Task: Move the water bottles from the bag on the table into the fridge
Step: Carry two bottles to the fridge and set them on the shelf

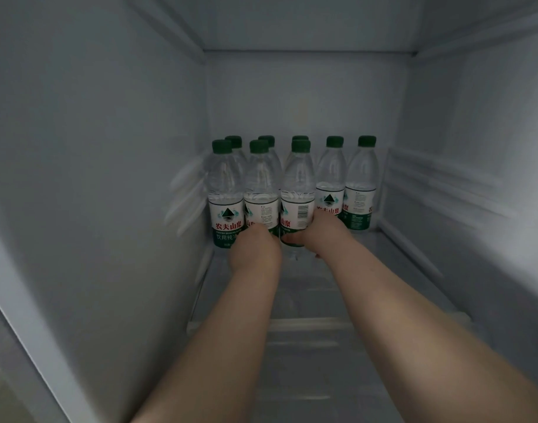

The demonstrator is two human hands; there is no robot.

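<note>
Several clear water bottles with green caps stand upright in two rows at the back of a fridge shelf [383, 264]. Both my arms reach in. My left hand [255, 248] grips the lower part of the front-row second bottle [260, 190]. My right hand [321, 232] grips the front-row third bottle [298, 190] around its label and base. A first front bottle [225, 190] stands at the left wall. Two more bottles [331, 178] [362, 181] stand to the right in the back row. The bag and table are out of view.
The fridge's white side walls [109, 178] close in left and right, with ribbed shelf rails on both. The shelf has bare room in front of the bottles and at the right front. The shelf's front lip [307, 323] runs under my forearms.
</note>
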